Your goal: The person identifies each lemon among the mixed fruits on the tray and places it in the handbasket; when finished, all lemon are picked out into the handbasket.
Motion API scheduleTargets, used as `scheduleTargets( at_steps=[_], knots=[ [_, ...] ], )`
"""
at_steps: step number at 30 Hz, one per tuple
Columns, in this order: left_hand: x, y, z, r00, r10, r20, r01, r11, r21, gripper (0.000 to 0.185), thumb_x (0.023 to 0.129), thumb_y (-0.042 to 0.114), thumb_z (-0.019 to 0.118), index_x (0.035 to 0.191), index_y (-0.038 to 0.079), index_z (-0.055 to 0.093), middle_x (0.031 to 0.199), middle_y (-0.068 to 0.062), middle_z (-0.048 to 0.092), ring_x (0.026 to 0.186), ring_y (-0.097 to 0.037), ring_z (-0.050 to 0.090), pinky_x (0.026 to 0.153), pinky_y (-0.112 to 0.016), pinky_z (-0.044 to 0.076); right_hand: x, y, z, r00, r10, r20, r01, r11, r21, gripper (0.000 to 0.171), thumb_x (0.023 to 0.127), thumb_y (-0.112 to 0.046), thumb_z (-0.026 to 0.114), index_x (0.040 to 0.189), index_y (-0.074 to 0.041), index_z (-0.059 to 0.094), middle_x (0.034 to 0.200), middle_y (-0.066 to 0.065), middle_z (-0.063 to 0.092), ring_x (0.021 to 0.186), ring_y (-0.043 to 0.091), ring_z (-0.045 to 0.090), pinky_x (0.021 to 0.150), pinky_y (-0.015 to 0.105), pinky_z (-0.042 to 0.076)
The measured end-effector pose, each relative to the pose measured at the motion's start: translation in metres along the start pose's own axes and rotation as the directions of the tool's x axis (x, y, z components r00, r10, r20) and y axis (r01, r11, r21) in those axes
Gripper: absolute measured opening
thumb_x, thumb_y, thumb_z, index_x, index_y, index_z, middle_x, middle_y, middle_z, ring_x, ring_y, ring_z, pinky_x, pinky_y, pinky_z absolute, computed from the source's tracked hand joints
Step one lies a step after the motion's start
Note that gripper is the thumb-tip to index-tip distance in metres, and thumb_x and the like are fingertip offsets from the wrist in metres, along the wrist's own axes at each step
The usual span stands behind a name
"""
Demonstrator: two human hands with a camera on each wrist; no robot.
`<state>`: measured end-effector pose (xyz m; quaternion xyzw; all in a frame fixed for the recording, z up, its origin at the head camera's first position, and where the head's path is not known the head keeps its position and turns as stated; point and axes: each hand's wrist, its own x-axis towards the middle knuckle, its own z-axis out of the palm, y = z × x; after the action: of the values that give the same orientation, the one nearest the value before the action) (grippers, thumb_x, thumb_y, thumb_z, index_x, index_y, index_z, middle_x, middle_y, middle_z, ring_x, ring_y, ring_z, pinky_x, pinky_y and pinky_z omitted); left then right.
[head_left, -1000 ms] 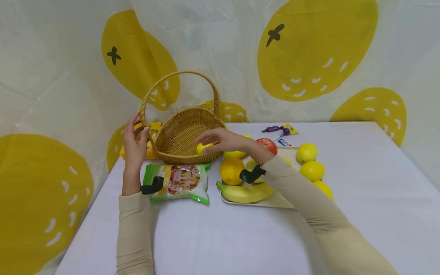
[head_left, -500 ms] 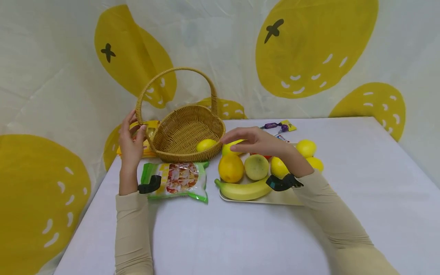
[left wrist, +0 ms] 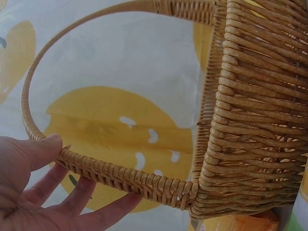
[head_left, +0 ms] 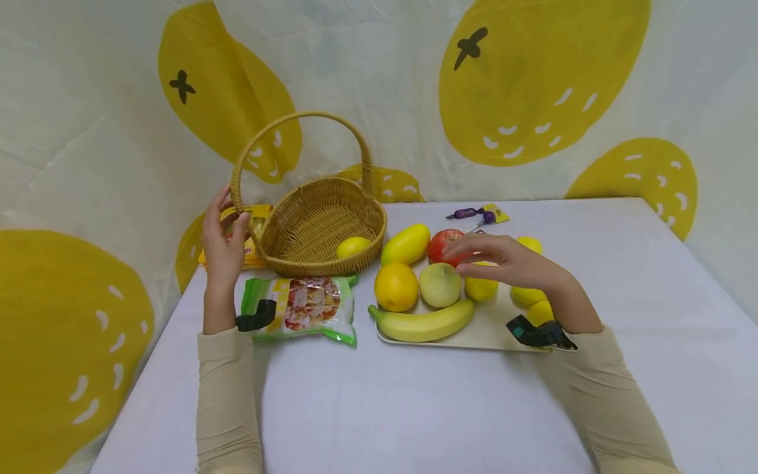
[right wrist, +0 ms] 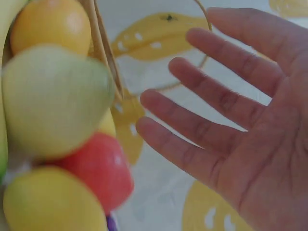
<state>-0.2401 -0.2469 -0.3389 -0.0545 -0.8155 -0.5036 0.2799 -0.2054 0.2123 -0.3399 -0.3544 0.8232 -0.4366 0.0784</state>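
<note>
My left hand (head_left: 224,240) holds the left side of the wicker basket's handle (left wrist: 110,173), thumb on one side and fingers on the other. In the basket (head_left: 322,266) lies one lemon (head_left: 353,247). My right hand (head_left: 512,263) hovers over the cream tray (head_left: 491,339) with its fingers spread and nothing in them. Nearest to its fingertips are a red apple (head_left: 441,245) and a pale green round fruit (head_left: 440,285). Also on the tray are an orange (head_left: 395,287), a yellow mango (head_left: 406,244), a banana (head_left: 426,322) and several lemons (head_left: 481,288), partly hidden by the hand.
A green-and-white snack bag (head_left: 310,309) lies in front of the basket. Yellow packets (head_left: 254,253) sit behind my left hand. Purple-wrapped candies (head_left: 468,213) and a lollipop lie behind the tray. A patterned curtain (head_left: 379,66) hangs at the table's back edge.
My right hand has let go of the lemon inside the basket and moved right, out over the tray. The left hand keeps its hold on the handle.
</note>
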Motion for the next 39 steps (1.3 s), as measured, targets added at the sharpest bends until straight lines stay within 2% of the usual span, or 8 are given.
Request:
scheduleTargets(
  at_steps=[3,10,14,19,23,30,35,39],
  knots=[
    [-0.001,-0.001,0.000,1.000,-0.012,0.006,0.012,1.000,0.000,0.054,0.099,0.009,0.055,0.150,0.017,0.038,0.138,-0.015,0.046,0.123,-0.033,0.054,0.086,-0.021,0.053,-0.009,0.011,-0.004,0.996,0.094,-0.008,-0.094,0.996,-0.009,0.025,0.095,-0.012,0.064,0.119,-0.005,0.067,0.119,0.005,0.065,0.112,0.010,0.056,0.097,0.030,0.049],
    [-0.005,-0.003,0.000,1.000,-0.026,0.012,0.026,1.000,0.017,0.055,0.099,0.010,0.054,0.150,0.018,0.037,0.139,-0.014,0.045,0.123,-0.032,0.054,0.088,-0.021,0.053,-0.016,0.032,-0.002,0.979,0.202,0.021,-0.201,0.979,-0.031,0.023,0.090,-0.011,0.069,0.112,-0.003,0.068,0.116,0.011,0.065,0.116,0.034,0.054,0.098,0.060,0.044],
    [-0.005,-0.002,-0.001,1.000,-0.009,0.010,0.009,1.000,0.002,0.054,0.100,0.010,0.054,0.151,0.017,0.037,0.139,-0.015,0.045,0.122,-0.033,0.054,0.084,-0.014,0.051,-0.017,0.036,-0.001,0.959,0.269,0.083,-0.261,0.960,-0.096,0.027,0.086,-0.015,0.074,0.112,-0.007,0.069,0.120,0.011,0.063,0.120,0.036,0.047,0.097,0.065,0.042],
    [-0.002,-0.003,-0.001,1.000,0.012,0.001,-0.012,1.000,-0.022,0.054,0.100,0.009,0.054,0.150,0.015,0.038,0.139,-0.016,0.045,0.121,-0.036,0.054,0.078,-0.009,0.048,-0.018,0.041,0.000,0.916,0.365,0.168,-0.348,0.930,-0.120,0.045,0.082,-0.020,0.079,0.124,-0.013,0.065,0.131,0.010,0.059,0.128,0.037,0.042,0.106,0.065,0.030],
    [-0.002,-0.003,-0.001,1.000,0.009,0.000,-0.009,1.000,-0.021,0.054,0.100,0.008,0.054,0.150,0.015,0.037,0.139,-0.016,0.044,0.122,-0.038,0.053,0.077,-0.008,0.048,-0.018,0.045,0.000,0.914,0.361,0.187,-0.341,0.931,-0.130,0.051,0.079,-0.021,0.081,0.127,-0.013,0.064,0.133,0.009,0.058,0.130,0.037,0.041,0.109,0.065,0.026],
    [-0.003,-0.006,-0.001,1.000,0.000,-0.001,0.000,1.000,-0.024,0.054,0.100,0.007,0.053,0.150,0.014,0.037,0.139,-0.018,0.043,0.123,-0.038,0.053,0.076,-0.008,0.048,-0.018,0.044,-0.002,0.916,0.356,0.186,-0.337,0.933,-0.126,0.051,0.079,-0.023,0.082,0.126,-0.014,0.064,0.132,0.008,0.058,0.129,0.036,0.041,0.108,0.065,0.028],
    [-0.002,-0.005,0.000,1.000,0.000,-0.001,0.000,1.000,-0.018,0.054,0.100,0.008,0.054,0.150,0.016,0.037,0.139,-0.017,0.043,0.123,-0.038,0.053,0.075,-0.010,0.050,-0.021,0.036,-0.009,0.937,0.306,0.168,-0.286,0.949,-0.135,0.051,0.080,-0.028,0.081,0.126,-0.014,0.064,0.132,0.007,0.058,0.124,0.033,0.045,0.103,0.061,0.037],
    [-0.001,-0.002,0.000,1.000,0.011,0.000,-0.011,1.000,-0.012,0.054,0.100,0.009,0.054,0.150,0.018,0.038,0.139,-0.016,0.044,0.123,-0.036,0.053,0.077,-0.010,0.050,-0.022,0.030,-0.017,0.958,0.220,0.181,-0.210,0.975,-0.077,0.050,0.080,-0.026,0.081,0.125,-0.013,0.063,0.130,0.004,0.058,0.120,0.024,0.047,0.096,0.052,0.045]
  ],
)
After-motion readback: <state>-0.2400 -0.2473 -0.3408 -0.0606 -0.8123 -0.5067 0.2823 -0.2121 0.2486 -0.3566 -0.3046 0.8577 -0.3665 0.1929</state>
